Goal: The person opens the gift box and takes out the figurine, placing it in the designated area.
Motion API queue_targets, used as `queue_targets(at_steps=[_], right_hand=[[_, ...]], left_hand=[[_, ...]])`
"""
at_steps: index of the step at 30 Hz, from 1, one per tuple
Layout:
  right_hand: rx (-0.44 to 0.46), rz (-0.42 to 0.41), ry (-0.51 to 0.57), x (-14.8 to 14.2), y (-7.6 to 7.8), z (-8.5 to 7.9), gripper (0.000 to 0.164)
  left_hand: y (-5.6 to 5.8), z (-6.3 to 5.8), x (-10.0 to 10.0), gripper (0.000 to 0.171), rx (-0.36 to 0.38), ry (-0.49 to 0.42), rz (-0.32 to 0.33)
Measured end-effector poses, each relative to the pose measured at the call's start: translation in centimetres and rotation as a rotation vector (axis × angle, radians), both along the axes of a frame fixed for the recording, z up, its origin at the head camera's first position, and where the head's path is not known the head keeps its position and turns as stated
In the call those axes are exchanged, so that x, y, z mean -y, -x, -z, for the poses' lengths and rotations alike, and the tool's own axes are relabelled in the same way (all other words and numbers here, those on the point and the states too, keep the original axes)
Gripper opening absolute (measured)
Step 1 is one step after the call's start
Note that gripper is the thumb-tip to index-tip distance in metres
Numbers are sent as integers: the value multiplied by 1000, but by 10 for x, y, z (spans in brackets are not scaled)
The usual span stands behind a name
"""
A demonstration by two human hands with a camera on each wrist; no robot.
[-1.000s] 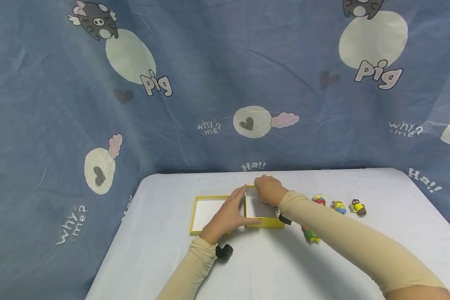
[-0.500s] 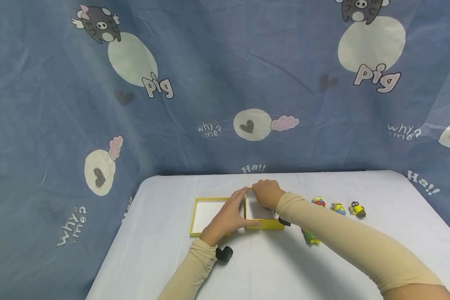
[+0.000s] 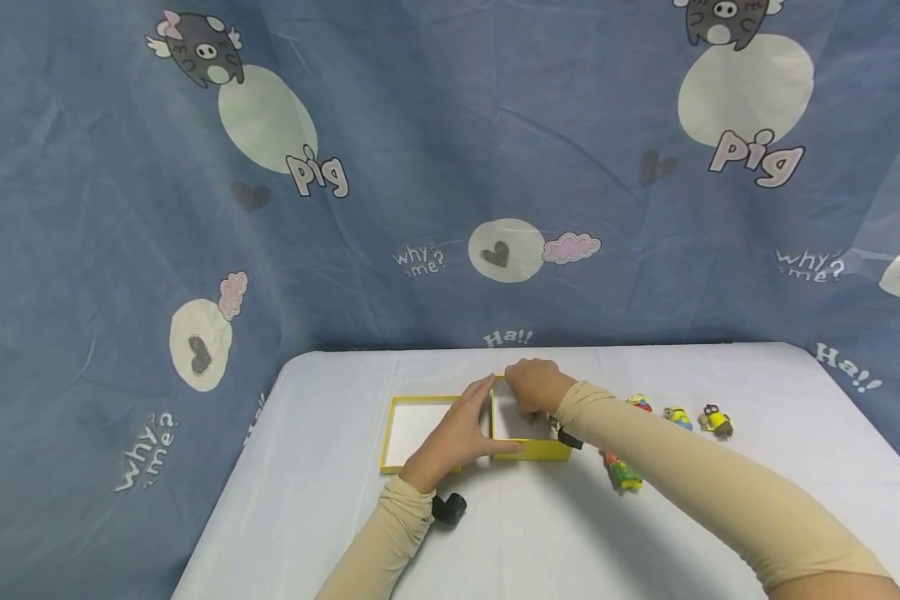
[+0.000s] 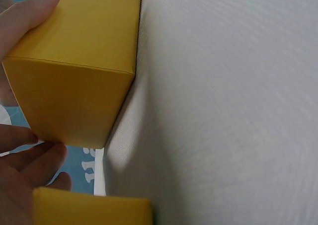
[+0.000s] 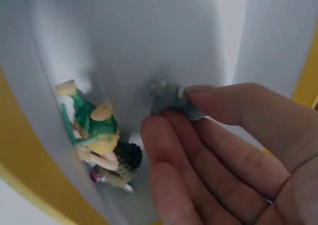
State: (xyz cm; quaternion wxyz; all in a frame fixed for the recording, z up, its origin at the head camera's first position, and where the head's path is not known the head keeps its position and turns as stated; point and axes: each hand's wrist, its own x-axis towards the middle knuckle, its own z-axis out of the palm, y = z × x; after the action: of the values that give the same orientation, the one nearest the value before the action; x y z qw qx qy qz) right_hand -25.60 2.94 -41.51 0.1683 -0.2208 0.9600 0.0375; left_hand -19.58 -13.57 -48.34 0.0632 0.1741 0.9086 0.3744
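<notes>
My left hand (image 3: 453, 433) spans the left side of a yellow box (image 3: 536, 451) with a pale inside. In the left wrist view its thumb lies on one wall of the box and its fingers touch the far corner, holding the box between them. My right hand (image 3: 537, 385) reaches down into the box. There, in the right wrist view, thumb and fingers pinch a small grey figurine (image 5: 174, 103) near the bottom. Against the box's side lie a figurine in green (image 5: 97, 123) and a brown one with a dark, bumpy part (image 5: 124, 165); they partly overlap.
A shallow yellow-rimmed lid (image 3: 384, 433) lies left of the box, partly behind my left hand. Right of the box are a red-and-yellow figurine (image 3: 639, 402), two yellow figurines (image 3: 677, 417) and a green-and-red one (image 3: 625, 475). A printed blue cloth (image 3: 420, 167) hangs behind the white table (image 3: 330, 500).
The head view has tilted slightly, so everything sits a little lower in it. My right hand has shifted only slightly inside the box; my left hand keeps its place on it.
</notes>
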Motion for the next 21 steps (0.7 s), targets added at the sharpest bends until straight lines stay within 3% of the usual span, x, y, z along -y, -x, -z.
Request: queue_targets(at_steps=[4,14,21], right_hand=[[61,16,67,-3,7,-5,16],[249,3,536,-36,15,-12,5],[402,92,777,-64,16,-4,9]], left_hand=[[0,1,0,124,7,0,-5],[0,0,0,125,7,10,-1],[0,1,0,125,5,17,-6]])
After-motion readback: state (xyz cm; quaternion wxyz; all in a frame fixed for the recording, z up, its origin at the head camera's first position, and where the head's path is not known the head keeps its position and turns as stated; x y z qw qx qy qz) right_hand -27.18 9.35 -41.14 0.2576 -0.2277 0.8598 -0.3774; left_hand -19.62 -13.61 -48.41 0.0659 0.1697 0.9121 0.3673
